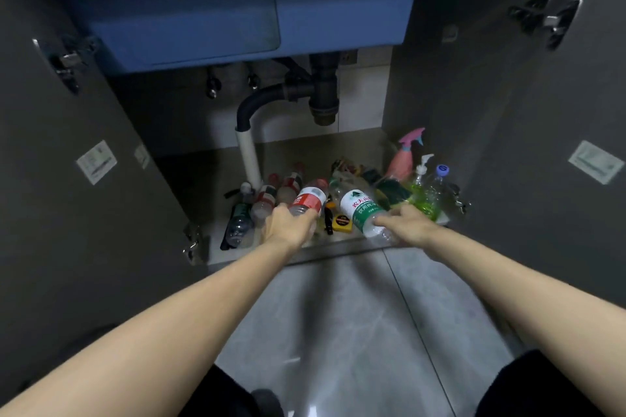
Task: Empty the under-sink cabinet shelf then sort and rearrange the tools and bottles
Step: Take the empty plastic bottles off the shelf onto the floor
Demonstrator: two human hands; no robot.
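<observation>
Both cabinet doors stand open on the shelf (288, 154) under the blue sink basin (237, 10). The left hand (288, 225) is closed around the base of a red-label bottle (309, 199), which lies tilted with its cap pointing into the cabinet. The right hand (411, 225) grasps the base end of a green-label bottle (360, 210), also tilted cap inward; the clear base juts out past the fingers over the shelf's front edge. Whether either bottle is lifted or resting on the shelf cannot be told.

Between the two bottles lie a yellow tape measure (341, 223) and a dark tool (328, 218), both partly covered. Left of the red-label bottle a cluster of small bottles (271, 195) lies on its side near the white pipe (249, 159); their number is hard to make out. A dark-label bottle (238, 220) lies at the far left.

At the right stand a pink sprayer (404, 156), a pump bottle (420, 181) of green liquid and a blue-cap bottle (438, 184). Behind the green-label bottle sits a heap of dark green and yellow items (372, 179), blurred and not identifiable. The person's arms cover the shelf's front edge; dark clothing is cut off at the bottom of the view.
</observation>
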